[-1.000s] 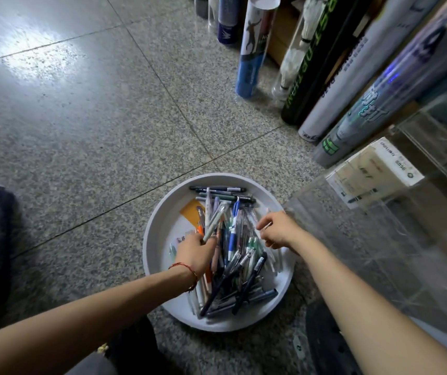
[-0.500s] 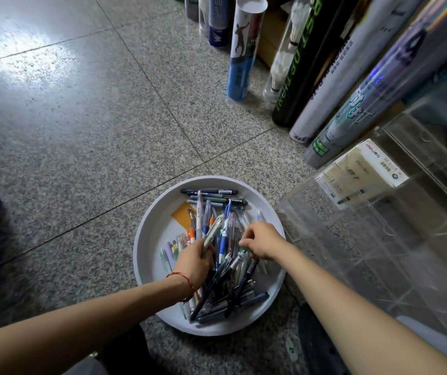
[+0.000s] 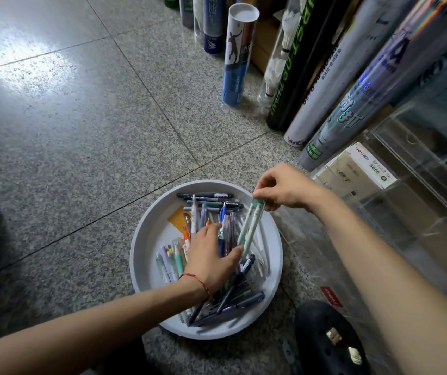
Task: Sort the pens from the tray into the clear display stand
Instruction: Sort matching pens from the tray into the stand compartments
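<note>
- Tray [image 3: 146, 239] holds loose pens [image 3: 206, 196].
- Above it, your right hand [image 3: 287, 188] pinches a green pack [image 3: 252, 226]; your left hand [image 3: 209, 258] rests flat on the pens.
- Right of the tray, a box [image 3: 357, 169] reads "deli".

Both bare arms reach forward and down. The left grip [image 3: 209, 255] lies low, palm down, with fingers straight and thumb stuck out. The right grip [image 3: 284, 188] is higher up, fingers curled, pinching the top end of a pale green pen [image 3: 252, 226].
</note>
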Demonstrator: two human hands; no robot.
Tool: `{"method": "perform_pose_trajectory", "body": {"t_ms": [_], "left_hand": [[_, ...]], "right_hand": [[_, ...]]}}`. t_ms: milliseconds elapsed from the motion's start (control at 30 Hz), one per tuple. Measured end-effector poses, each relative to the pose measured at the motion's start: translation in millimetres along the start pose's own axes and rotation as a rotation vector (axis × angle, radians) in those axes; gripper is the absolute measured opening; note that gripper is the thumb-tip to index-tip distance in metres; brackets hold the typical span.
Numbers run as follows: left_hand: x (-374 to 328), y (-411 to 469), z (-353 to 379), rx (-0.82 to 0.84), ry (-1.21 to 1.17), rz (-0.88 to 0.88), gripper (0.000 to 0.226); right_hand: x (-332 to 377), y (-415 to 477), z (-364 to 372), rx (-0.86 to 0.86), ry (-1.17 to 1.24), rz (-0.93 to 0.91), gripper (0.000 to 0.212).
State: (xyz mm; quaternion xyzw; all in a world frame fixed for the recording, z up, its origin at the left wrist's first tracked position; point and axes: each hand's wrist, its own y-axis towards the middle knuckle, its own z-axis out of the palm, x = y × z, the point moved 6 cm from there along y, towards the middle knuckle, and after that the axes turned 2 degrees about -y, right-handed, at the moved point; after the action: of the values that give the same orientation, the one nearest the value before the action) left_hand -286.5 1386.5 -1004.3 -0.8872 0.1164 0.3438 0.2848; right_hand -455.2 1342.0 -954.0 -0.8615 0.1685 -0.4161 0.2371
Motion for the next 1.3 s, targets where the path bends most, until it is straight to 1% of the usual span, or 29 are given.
{"method": "perform_pose_trajectory", "body": {"t_ms": [33, 67, 100, 133, 200, 233, 267, 333, 400, 467, 500, 533, 567, 600, 700, 833, 900, 967, 1000, 1067, 1133, 1167, 1233, 1300], "left_hand": [[-11.5, 3.3, -1.7, 0.015, -0.042, 0.071, 0.071], [-20.4, 8.2, -1.8, 0.048, -0.096, 0.104, 0.073], [-27.9, 13.0, -1.3, 0.091, -0.154, 0.111, 0.071], [-35.2, 16.6, -1.6, 0.129, -0.201, 0.114, 0.06], [-52.8, 19.0, -7.4, 0.174, -0.311, 0.128, 0.022], [-61.9, 18.8, -11.1, 0.203, -0.411, 0.125, 0.007], [-73.2, 17.0, -15.4, 0.243, -0.522, 0.117, 0.004], [-102.7, 9.8, -25.2, 0.321, -0.698, 0.091, 0.011], [-137.0, 1.7, -34.6, 0.393, -0.863, 0.054, 0.017], [-176.8, -5.0, -45.4, 0.442, -0.998, 0.053, 0.023], [-197.4, -7.0, -51.5, 0.447, -1.017, 0.077, 0.023], [-219.3, -8.9, -57.0, 0.451, -1.01, 0.114, 0.023], [-242.5, -11.1, -62.2, 0.46, -0.996, 0.159, 0.023], [-266.5, -13.3, -65.7, 0.478, -0.981, 0.2, 0.023], [-335.8, -26.7, -66.3, 0.559, -0.931, 0.312, 0.021], [-397.4, -44.9, -52.8, 0.651, -0.834, 0.452, 0.012], [-410.0, -48.0, -44.9, 0.751, -0.851, 0.453, 0.013], [-412.3, -47.8, -37.4, 0.879, -0.91, 0.413, 0.017], [-409.4, -46.0, -34.8, 0.911, -0.924, 0.388, 0.017], [-398.5, -36.3, -31.4, 0.908, -0.926, 0.347, 0.015], [-387.1, -21.7, -32.3, 0.84, -0.979, 0.281, 0.012], [-381.3, -12.6, -33.8, 0.772, -1.036, 0.237, 0.015], [-373.8, 1.1, -39.1, 0.586, -1.152, 0.166, 0.027], [-372.1, 7.0, -46.8, 0.369, -1.165, 0.213, 0.036]], "right_hand": [[4.8, -1.6, -2.6, 0.0, 0.012, -0.015, 0.011], [9.6, -3.6, -4.3, 0.004, 0.038, -0.029, 0.012], [14.5, -6.2, -5.8, 0.011, 0.074, -0.044, 0.012], [19.1, -9.6, -7.7, 0.012, 0.111, -0.057, 0.013], [26.3, -18.4, -14.0, -0.017, 0.176, -0.073, 0.011], [29.0, -23.8, -19.4, -0.049, 0.209, -0.077, 0.009], [31.4, -30.1, -26.8, -0.087, 0.247, -0.081, 0.009], [38.8, -46.8, -47.7, -0.143, 0.343, -0.092, 0.013], [52.5, -68.1, -75.0, -0.162, 0.446, -0.128, 0.015], [71.9, -93.2, -108.8, -0.202, 0.457, -0.193, 0.012], [81.6, -106.6, -126.8, -0.246, 0.408, -0.22, 0.007], [90.7, -120.7, -145.4, -0.301, 0.357, -0.239, 0.007], [97.6, -135.5, -165.2, -0.361, 0.317, -0.252, 0.011], [102.6, -151.9, -185.1, -0.418, 0.304, -0.259, 0.014], [110.3, -209.5, -241.7, -0.582, 0.302, -0.309, 0.012], [92.8, -273.9, -299.9, -0.794, 0.441, -0.346, 0.012], [79.1, -288.4, -316.6, -0.876, 0.542, -0.332, 0.011], [69.6, -290.4, -323.6, -0.912, 0.652, -0.33, 0.012], [66.5, -289.5, -325.5, -0.932, 0.69, -0.331, 0.013], [63.4, -287.8, -330.3, -0.996, 0.759, -0.359, 0.014], [62.8, -285.6, -334.9, -1.051, 0.803, -0.395, 0.013], [64.0, -284.1, -337.1, -1.069, 0.781, -0.403, 0.012], [66.4, -281.7, -341.9, -1.124, 0.666, -0.398, 0.011], [67.3, -278.8, -346.7, -1.216, 0.564, -0.403, 0.012]]}}
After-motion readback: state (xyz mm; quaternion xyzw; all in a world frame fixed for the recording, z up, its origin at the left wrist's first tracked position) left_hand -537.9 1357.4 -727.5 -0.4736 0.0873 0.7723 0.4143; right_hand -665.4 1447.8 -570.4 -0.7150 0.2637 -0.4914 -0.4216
